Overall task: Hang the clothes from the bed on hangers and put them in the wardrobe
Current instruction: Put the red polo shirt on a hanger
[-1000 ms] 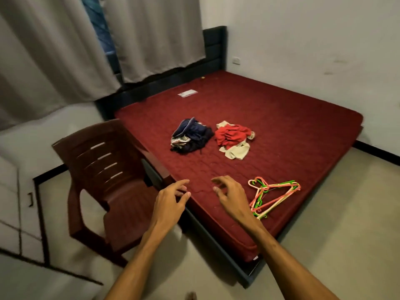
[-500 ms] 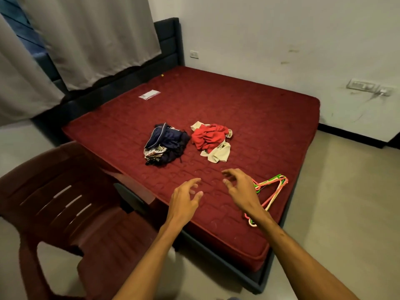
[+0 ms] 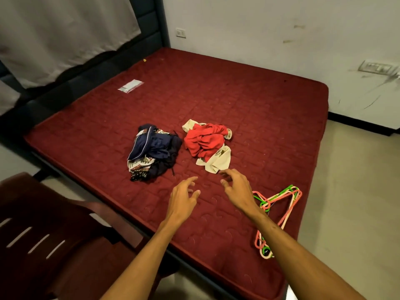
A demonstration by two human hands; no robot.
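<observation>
Two heaps of clothes lie in the middle of the dark red mattress (image 3: 249, 100): a navy and patterned pile (image 3: 153, 152) on the left, a red and cream pile (image 3: 207, 144) on the right. Several pink, green and cream hangers (image 3: 275, 211) lie tangled near the mattress's right front edge. My left hand (image 3: 184, 198) hovers over the mattress in front of the navy pile, fingers spread and empty. My right hand (image 3: 236, 187) reaches just short of the cream cloth, fingers loose, holding nothing. No wardrobe is in view.
A brown plastic chair (image 3: 43, 239) stands at the bed's left front corner. A small clear packet (image 3: 130, 86) lies near the dark headboard (image 3: 151, 33). Grey curtains (image 3: 65, 29) hang at the back left. Pale floor runs along the bed's right side.
The view has come closer to the bed and turned right. Both hands have moved forward over the mattress toward the clothes piles, still empty.
</observation>
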